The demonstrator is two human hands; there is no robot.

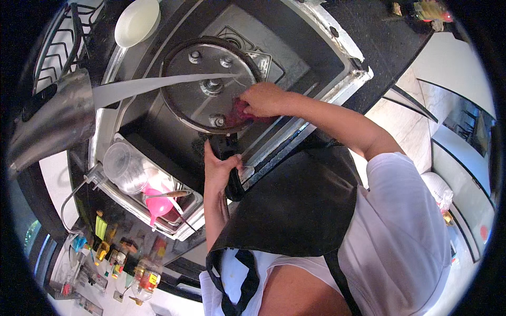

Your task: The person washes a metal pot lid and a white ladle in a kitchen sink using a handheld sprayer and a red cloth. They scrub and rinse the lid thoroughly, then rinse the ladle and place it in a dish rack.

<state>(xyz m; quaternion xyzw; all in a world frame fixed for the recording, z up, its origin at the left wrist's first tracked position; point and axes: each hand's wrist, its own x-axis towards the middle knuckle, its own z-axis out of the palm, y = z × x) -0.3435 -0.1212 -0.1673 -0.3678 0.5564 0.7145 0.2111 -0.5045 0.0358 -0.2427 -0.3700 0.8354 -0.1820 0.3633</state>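
A round pressure cooker lid (197,94), metal with a dark rim and several fittings, is held over the sink basin. My left hand (221,168) grips its black handle (227,150) from the near side. Pressed on the lid's right part, my right hand (263,100) holds a dark red cloth or scouring pad (237,112), blurred. From the metal faucet (55,114) at the left, a stream of water (158,86) reaches across the lid.
Clear plastic containers, a pink funnel (159,203) and utensils fill a tray (138,213) at the sink's lower left. A white bowl (137,23) and a black dish rack (59,51) stand at the upper left. Bottles crowd the lower left. The sink rim (336,89) runs along the right.
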